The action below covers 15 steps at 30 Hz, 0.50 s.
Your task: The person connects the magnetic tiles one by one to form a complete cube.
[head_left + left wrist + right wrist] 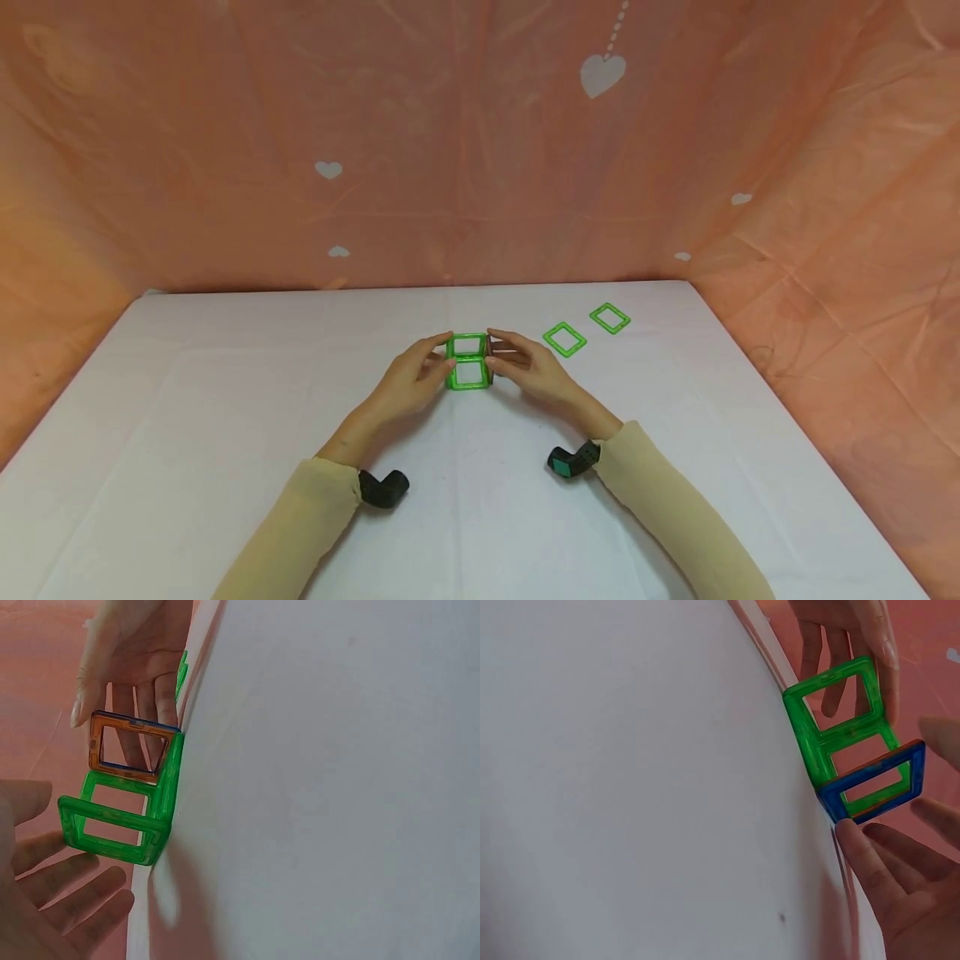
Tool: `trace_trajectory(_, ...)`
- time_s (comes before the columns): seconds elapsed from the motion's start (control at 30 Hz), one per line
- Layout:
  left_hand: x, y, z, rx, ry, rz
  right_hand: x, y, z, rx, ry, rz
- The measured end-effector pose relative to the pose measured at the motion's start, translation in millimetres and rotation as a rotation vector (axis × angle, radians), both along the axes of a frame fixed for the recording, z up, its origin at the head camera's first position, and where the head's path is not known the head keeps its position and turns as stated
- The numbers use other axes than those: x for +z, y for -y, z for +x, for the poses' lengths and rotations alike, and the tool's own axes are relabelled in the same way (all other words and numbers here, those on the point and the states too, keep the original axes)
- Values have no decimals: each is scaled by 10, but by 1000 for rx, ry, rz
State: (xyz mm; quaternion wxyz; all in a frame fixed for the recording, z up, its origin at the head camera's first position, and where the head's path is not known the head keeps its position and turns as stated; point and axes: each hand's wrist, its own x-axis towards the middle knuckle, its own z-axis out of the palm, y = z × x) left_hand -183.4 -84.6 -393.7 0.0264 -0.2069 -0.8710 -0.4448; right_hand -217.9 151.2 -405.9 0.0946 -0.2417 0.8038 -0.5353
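Several green square magnetic tiles [470, 357] stand joined at angles between the hands, near the middle of the table. On their right side an upright tile shows an orange face [97, 746] in the left wrist view and a blue face [831, 799] in the right wrist view. My left hand [401, 382] touches the green side with its fingertips, the fingers spread loosely behind it. My right hand [536, 372] has its fairly straight fingers against the blue face, one fingertip at the lower corner and the thumb by another corner.
Two loose green square tiles [555, 347] [602, 325] lie flat on the white tablecloth [225, 392], beyond the right hand. An orange curtain [457, 150] with pale hearts hangs behind the table and along its sides. Each wrist carries a small black device [384, 489].
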Motion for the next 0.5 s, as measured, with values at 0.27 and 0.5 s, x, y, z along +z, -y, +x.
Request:
trace_trajectory(0.27,11,-18,-23,39,-6,52,-6,-17,18,-27,5,10)
trace_trajectory(0.5,6,-41,-36,37,6,128,2,-28,22,-32,2,-23)
